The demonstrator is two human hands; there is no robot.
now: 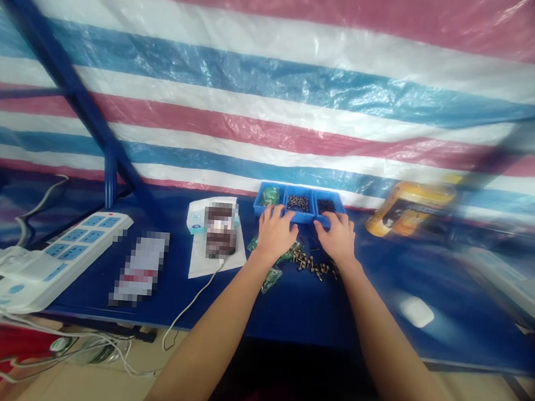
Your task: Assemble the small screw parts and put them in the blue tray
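Observation:
A blue plastic divided tray [299, 204] with three compartments stands at the back of the blue table top [287, 312]. Its left compartment holds green items, while the middle and right ones hold small dark screws or similar parts. My left hand [274, 233] rests at the tray's front rim, and my right hand [336, 237] lies over the rim by the right compartment. Fingertips are hidden at the rim, so I cannot tell if either holds anything. Just below both hands lies a loose scatter of small screws [311, 263], with green small circuit boards [271, 280] nearby.
Left of the hands lie white paper [217, 264] under a blurred object, and a blurred package [140, 268]. A white power strip [71, 254] with cables sits at the far left. An orange-yellow container [408, 209] stands to the right. A striped tarp [273, 121] forms the backdrop.

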